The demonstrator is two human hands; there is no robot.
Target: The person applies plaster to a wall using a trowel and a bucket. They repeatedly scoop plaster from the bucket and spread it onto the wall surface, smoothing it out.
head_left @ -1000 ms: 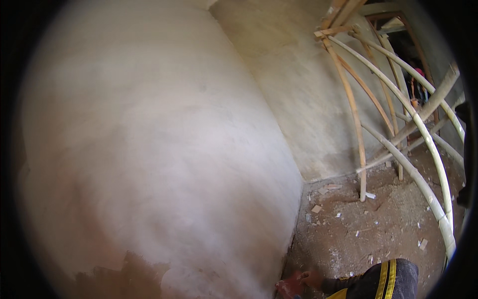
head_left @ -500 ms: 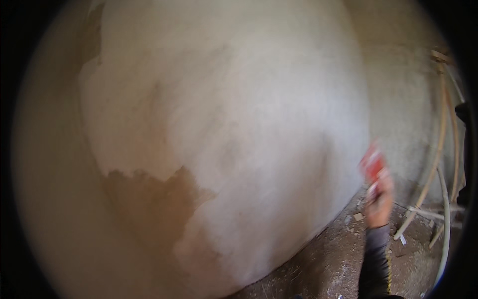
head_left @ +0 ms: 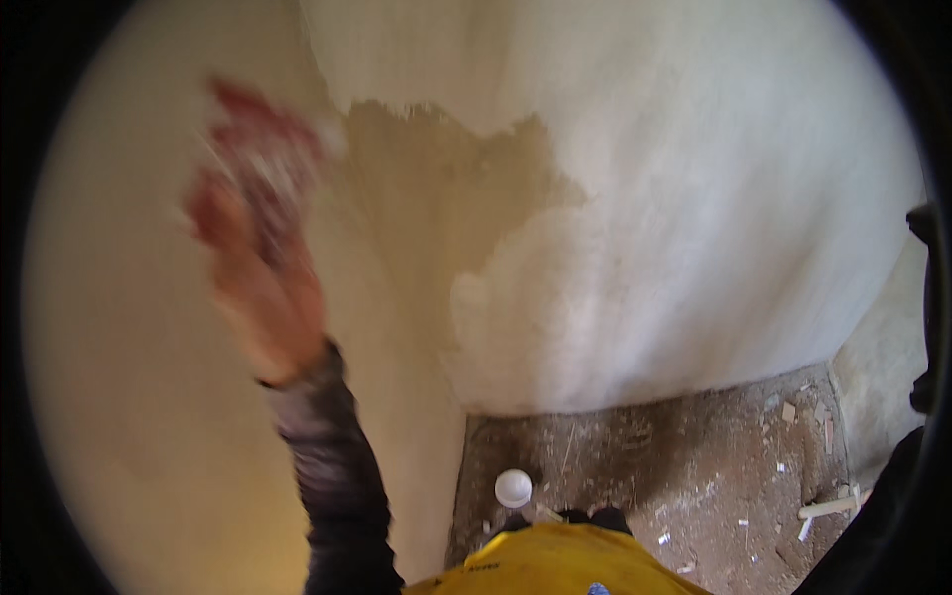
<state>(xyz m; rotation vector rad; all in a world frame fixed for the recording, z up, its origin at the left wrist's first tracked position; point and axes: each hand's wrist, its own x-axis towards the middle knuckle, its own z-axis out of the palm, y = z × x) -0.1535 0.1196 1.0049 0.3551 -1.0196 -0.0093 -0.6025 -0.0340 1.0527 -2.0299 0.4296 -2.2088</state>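
My left hand, raised in front of the left wall, is closed around a flat red thing with pale smears. Both are smeared by motion, and its exact kind cannot be made out. Whether it touches the wall I cannot tell. Beside it, an uneven brown patch with a ragged edge runs into the corner. Pale whitish coating covers the rest of the facing wall. At the lower right a dark sleeve shows, but my right hand is outside the picture.
On the dirt floor near my feet stands a round white bucket or bowl. Small pale scraps are scattered over the soil. A pale wooden pole lies at the right, near another wall.
My view has swung, so the corner, floor and yellow garment now show. The hand with the red thing has gone from the right side to the upper left of the picture.
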